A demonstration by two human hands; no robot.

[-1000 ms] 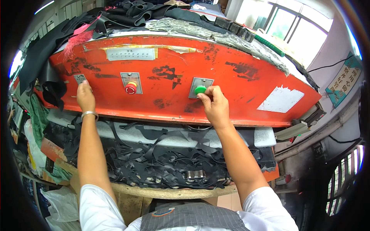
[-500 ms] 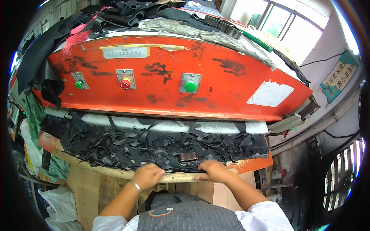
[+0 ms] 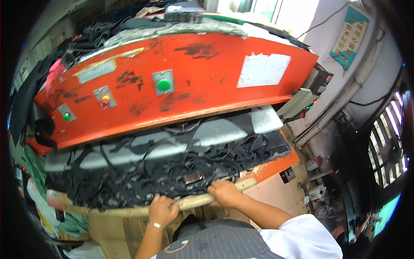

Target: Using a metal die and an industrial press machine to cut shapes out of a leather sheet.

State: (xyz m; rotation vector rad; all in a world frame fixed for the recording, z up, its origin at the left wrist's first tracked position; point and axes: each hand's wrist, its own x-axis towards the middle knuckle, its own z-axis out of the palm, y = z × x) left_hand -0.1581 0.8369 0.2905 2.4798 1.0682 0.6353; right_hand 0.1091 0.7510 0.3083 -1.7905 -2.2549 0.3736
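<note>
At the far left, dark fabric (image 3: 30,93) hangs over the end of a big orange press head (image 3: 207,82), its paint chipped and stained black in patches. Along its front face sit three button plates: a small green button (image 3: 66,116) nearest the left end, a red button (image 3: 104,100) just right of it, and a larger green button (image 3: 163,84) near the middle. Further right on the same face is a pale rectangular patch (image 3: 263,69) (a worn label, nothing legible).

Under the press head lies a grey-white cutting pad (image 3: 215,131), and in front of it a tangled heap of black offcut strips (image 3: 142,177) spreads across the bed from left to right. A small metal cutting die (image 3: 193,177) sits in the strips, just beyond the near edge.

The near edge itself is a worn wooden board (image 3: 108,210), pale and rounded. The left hand (image 3: 162,210) is curled over this edge with fingers bent onto it, a thin bracelet (image 3: 154,225) on the wrist. Just to its right, the right hand (image 3: 225,193) is likewise closed over the board's edge, knuckles up, close beside the die but not on it. Whether either hand pinches any strips, I cannot tell.

To the right, the orange bed end (image 3: 280,162) juts out, with a grey pipe (image 3: 332,114) running up the wall and a barred window (image 3: 388,142) at the far right.
</note>
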